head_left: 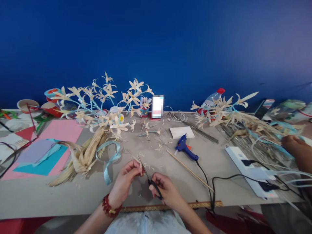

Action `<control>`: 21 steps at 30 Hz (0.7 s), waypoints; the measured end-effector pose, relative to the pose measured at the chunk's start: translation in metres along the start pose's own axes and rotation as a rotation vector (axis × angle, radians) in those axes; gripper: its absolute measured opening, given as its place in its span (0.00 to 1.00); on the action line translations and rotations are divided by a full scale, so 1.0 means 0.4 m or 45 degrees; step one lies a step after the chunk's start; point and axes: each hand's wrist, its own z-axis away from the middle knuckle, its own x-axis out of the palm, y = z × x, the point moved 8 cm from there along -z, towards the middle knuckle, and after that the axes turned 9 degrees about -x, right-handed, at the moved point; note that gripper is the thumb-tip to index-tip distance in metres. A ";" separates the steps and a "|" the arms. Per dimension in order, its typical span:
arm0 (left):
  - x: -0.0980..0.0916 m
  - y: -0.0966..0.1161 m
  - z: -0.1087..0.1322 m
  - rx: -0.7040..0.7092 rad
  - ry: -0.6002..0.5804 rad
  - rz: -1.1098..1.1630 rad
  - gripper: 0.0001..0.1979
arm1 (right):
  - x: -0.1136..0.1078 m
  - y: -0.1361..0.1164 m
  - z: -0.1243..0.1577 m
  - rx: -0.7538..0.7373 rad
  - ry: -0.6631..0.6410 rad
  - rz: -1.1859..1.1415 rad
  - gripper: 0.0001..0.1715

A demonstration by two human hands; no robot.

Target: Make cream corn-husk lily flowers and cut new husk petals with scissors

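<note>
Black-handled scissors (156, 189) are in my right hand (164, 188), fingers through and around the loops, with the blades pointing away and to the left. My left hand (125, 177), a red beaded bracelet on its wrist, pinches something beside the blades; it is too small to make out. Pale scraps lie on the table around the blades. Left of my hands are a light-blue ribbon (113, 157) and a bundle of dried corn husks (84, 156). Small loose husk flowers (149, 131) lie beyond my hands.
A blue glue gun (186, 147) with its cable lies right of centre, near a wooden stick (187, 169). A white power strip (248, 172) is farther right, by another person's hand (293, 146). Husk flowers on blue stems (97, 104) stand at the back left.
</note>
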 end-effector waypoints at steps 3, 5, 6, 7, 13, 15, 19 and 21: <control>0.000 0.005 0.005 0.001 -0.004 -0.016 0.04 | -0.004 0.001 -0.005 -0.003 0.009 -0.011 0.27; 0.003 0.010 0.010 0.012 -0.021 -0.052 0.04 | -0.009 0.000 -0.005 0.014 0.023 -0.004 0.28; 0.005 0.013 0.013 0.019 -0.029 -0.071 0.05 | -0.012 -0.003 -0.004 0.018 0.033 0.002 0.28; 0.005 0.015 0.017 0.028 -0.033 -0.088 0.05 | -0.016 -0.006 -0.003 0.021 0.042 0.014 0.29; 0.010 0.024 0.031 0.038 -0.061 -0.141 0.07 | -0.015 -0.008 0.016 0.073 -0.050 0.141 0.27; 0.014 0.025 0.032 0.032 -0.080 -0.142 0.06 | -0.008 -0.010 0.018 0.045 -0.074 0.091 0.29; 0.016 0.034 0.030 0.080 -0.044 -0.148 0.06 | -0.001 -0.032 0.012 -0.061 -0.043 0.045 0.29; 0.012 0.039 0.028 0.121 0.014 -0.147 0.06 | 0.001 -0.038 0.009 -0.079 -0.020 0.080 0.28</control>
